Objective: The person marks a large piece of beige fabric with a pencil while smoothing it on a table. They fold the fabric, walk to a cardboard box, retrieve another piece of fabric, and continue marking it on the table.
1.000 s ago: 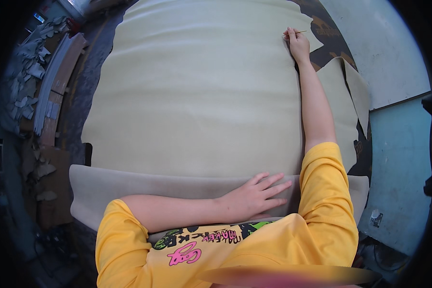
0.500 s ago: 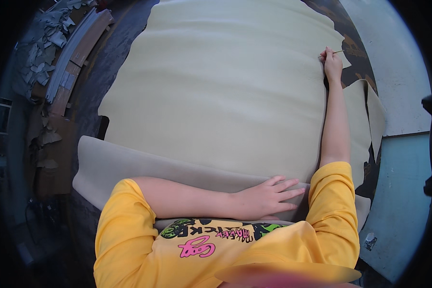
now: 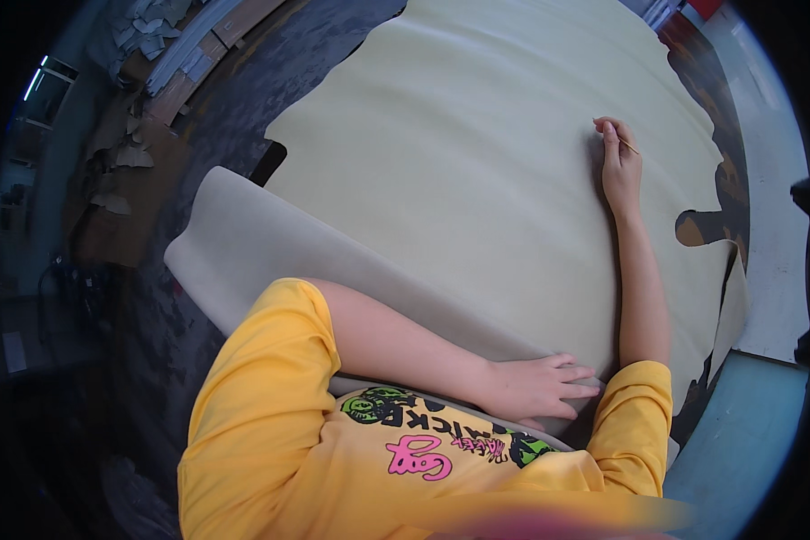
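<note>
A large pale leather hide (image 3: 477,171) is spread out in front of me, with gentle waves across its surface. Its near edge is folded back, showing a greyish underside (image 3: 243,216). Over the right part of the hide, my right hand (image 3: 619,162) is closed on a thin yellowish stick-like tool whose tip I cannot make out. My left hand (image 3: 540,387) lies flat with fingers spread on the folded edge, close to my body. The left forearm rests across the fold.
Under the hide is a dark, mottled work surface (image 3: 234,117). Scraps of leather (image 3: 148,31) and long flat boards (image 3: 198,45) lie at the far left. Pale and light-blue panels (image 3: 756,414) run along the right side.
The view has turned, so the hide appears rotated clockwise. My right hand has moved away from the hide's right edge, further over its surface. My left hand stays on the fold.
</note>
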